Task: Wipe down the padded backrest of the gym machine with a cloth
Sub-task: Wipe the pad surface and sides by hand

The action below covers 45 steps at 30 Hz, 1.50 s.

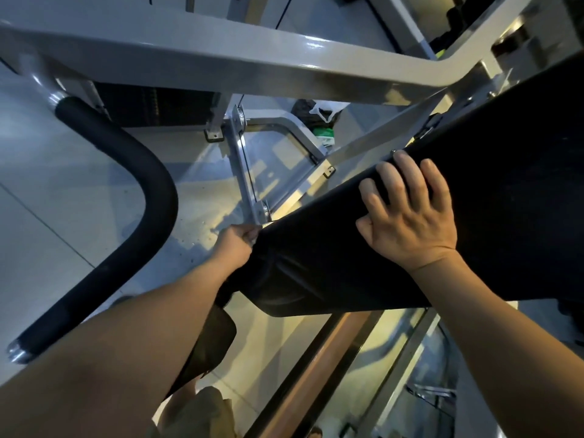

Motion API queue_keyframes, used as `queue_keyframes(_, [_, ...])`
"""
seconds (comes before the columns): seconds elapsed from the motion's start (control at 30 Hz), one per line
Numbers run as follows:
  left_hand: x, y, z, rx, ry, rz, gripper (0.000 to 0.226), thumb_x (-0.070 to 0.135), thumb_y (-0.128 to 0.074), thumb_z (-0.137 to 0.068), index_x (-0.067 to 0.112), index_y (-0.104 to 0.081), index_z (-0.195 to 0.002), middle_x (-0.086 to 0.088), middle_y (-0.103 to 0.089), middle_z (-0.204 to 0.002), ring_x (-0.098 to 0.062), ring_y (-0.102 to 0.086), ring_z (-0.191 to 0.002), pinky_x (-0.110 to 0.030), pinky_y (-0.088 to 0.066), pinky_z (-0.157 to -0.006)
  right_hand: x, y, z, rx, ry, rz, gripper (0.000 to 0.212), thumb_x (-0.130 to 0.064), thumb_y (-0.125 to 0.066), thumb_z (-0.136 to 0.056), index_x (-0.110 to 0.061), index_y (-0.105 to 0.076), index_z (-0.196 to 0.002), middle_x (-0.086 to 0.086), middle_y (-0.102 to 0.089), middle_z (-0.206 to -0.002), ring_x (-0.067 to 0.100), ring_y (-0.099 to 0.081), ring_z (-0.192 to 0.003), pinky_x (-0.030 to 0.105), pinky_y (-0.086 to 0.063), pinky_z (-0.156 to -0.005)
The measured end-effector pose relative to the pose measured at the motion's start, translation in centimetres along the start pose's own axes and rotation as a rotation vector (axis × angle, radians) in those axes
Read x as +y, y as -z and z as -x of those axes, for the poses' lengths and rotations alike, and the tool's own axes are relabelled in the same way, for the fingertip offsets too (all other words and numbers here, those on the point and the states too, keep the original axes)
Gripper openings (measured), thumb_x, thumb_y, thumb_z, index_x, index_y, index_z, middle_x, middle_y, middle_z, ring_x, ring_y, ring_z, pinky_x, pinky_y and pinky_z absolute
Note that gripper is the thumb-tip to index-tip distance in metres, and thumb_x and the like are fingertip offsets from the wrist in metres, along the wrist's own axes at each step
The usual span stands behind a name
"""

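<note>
Black pad (pixel 331 263) looks soft, slippy; hold its edge | left grip (pixel 235 245) pinches edge | right grip (pixel 407 213) wide, flat on pad

Backrest (pixel 474 200): black padded upholstery with a smooth, leather-like skin, matt with a faint sheen, creased at its lower end.
Frame beam (pixel 221 64): metal, light grey paint, glossy.
Handle grip (pixel 126 191): black sleeve, matt, slightly grainy.
End cap (pixel 15 354): polished metal.
Bracket (pixel 243 172): bare metal, satin.
Floor (pixel 47 172): pale tiles, smooth, reflective.
</note>
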State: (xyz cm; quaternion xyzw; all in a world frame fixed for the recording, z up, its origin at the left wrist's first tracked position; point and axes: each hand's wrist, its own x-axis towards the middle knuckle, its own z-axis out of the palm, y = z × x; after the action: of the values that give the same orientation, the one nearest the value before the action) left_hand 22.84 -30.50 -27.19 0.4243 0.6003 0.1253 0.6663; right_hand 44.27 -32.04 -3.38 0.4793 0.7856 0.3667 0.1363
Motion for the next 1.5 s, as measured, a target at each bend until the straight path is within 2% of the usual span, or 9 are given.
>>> queue_keyframes(0.13, [4.3,-1.5,0.3,-0.029,-0.169,0.004,0.028,0.022,-0.053,-0.107,0.014,-0.074,-0.123,-0.003,-0.073,-0.120,-0.015,-0.062,-0.113,-0.018,-0.038,-0.086,0.2,0.1,0.1,0.000,0.012,0.017,0.040,-0.033,-0.055,-0.089,-0.012,-0.064,-0.122,0.018,-0.063,-0.130,0.040,-0.049,-0.137,0.050,-0.022,-0.121])
queue_keyframes(0.3, [6.9,-2.0,2.2,-0.098,-0.541,0.097,0.029,0.016,-0.053,-0.106,0.019,-0.071,-0.128,0.014,-0.068,-0.126,-0.001,-0.059,-0.123,-0.015,-0.042,-0.109,0.0,-0.1,0.1,0.020,0.006,-0.013,0.037,-0.030,-0.058,-0.086,-0.012,-0.066,-0.118,0.018,-0.064,-0.131,0.039,-0.047,-0.138,0.050,-0.021,-0.122])
queue_keyframes(0.43, [-0.1,-0.7,-0.4,-0.056,-0.209,0.018,0.026,0.016,-0.056,-0.104,0.035,-0.072,-0.107,0.003,-0.073,-0.119,-0.022,-0.065,-0.120,-0.035,-0.048,-0.107,0.0,0.1,0.0,0.022,0.003,-0.011,0.036,-0.029,-0.059,-0.085,-0.012,-0.067,-0.115,0.017,-0.064,-0.130,0.039,-0.048,-0.138,0.049,-0.023,-0.121])
queue_keyframes(0.53, [-2.7,0.0,-2.2,-0.050,0.065,-0.173,0.026,0.016,-0.055,-0.104,0.021,-0.075,-0.119,-0.010,-0.072,-0.124,-0.028,-0.064,-0.111,-0.030,-0.044,-0.091,0.0,-0.2,0.2,0.031,0.015,-0.006,0.037,-0.030,-0.056,-0.086,-0.013,-0.066,-0.118,0.017,-0.064,-0.130,0.039,-0.049,-0.137,0.050,-0.024,-0.120])
queue_keyframes(0.63, [-2.0,-1.0,-2.7,0.043,0.124,-0.072,0.023,0.013,-0.057,-0.102,0.015,-0.076,-0.115,-0.010,-0.072,-0.125,-0.030,-0.063,-0.117,-0.027,-0.042,-0.097,-0.1,-0.3,0.3,0.032,0.011,0.006,0.038,-0.029,-0.055,-0.086,-0.012,-0.064,-0.119,0.017,-0.063,-0.130,0.039,-0.047,-0.137,0.051,-0.025,-0.120])
queue_keyframes(1.0, [8.0,-1.7,0.1,-0.242,-0.502,0.055,0.027,0.021,-0.055,-0.105,0.020,-0.072,-0.126,0.008,-0.070,-0.126,-0.008,-0.061,-0.123,-0.027,-0.042,-0.111,-0.1,0.1,0.0,-0.005,0.000,0.020,0.040,-0.030,-0.050,-0.088,-0.012,-0.063,-0.121,0.017,-0.060,-0.132,0.039,-0.047,-0.138,0.050,-0.022,-0.121])
queue_keyframes(1.23, [-2.9,-1.0,-5.6,-0.015,0.042,0.131,0.027,0.000,-0.056,-0.100,0.012,-0.079,-0.108,-0.011,-0.079,-0.096,-0.032,-0.067,-0.110,-0.041,-0.046,-0.111,-0.2,-0.6,0.3,-0.001,0.004,0.009,0.037,-0.030,-0.055,-0.087,-0.015,-0.067,-0.119,0.017,-0.064,-0.131,0.038,-0.046,-0.138,0.050,-0.021,-0.123])
queue_keyframes(1.37, [-6.7,-0.1,-6.6,-0.058,0.100,-0.247,0.037,0.012,-0.045,-0.107,0.024,-0.065,-0.136,-0.004,-0.063,-0.143,-0.026,-0.058,-0.132,-0.028,-0.038,-0.109,-0.5,-0.9,0.5,0.032,0.006,-0.002,0.037,-0.029,-0.055,-0.087,-0.015,-0.067,-0.118,0.016,-0.065,-0.130,0.038,-0.047,-0.138,0.051,-0.025,-0.121])
queue_keyframes(1.5, [-6.6,0.1,-6.6,-0.002,0.166,-0.162,0.035,0.018,-0.044,-0.109,0.021,-0.065,-0.136,-0.004,-0.060,-0.146,-0.027,-0.056,-0.133,-0.026,-0.038,-0.106,-0.3,-0.7,0.6,0.034,0.015,0.032,0.037,-0.030,-0.056,-0.088,-0.013,-0.066,-0.119,0.019,-0.064,-0.130,0.041,-0.047,-0.136,0.053,-0.025,-0.120])
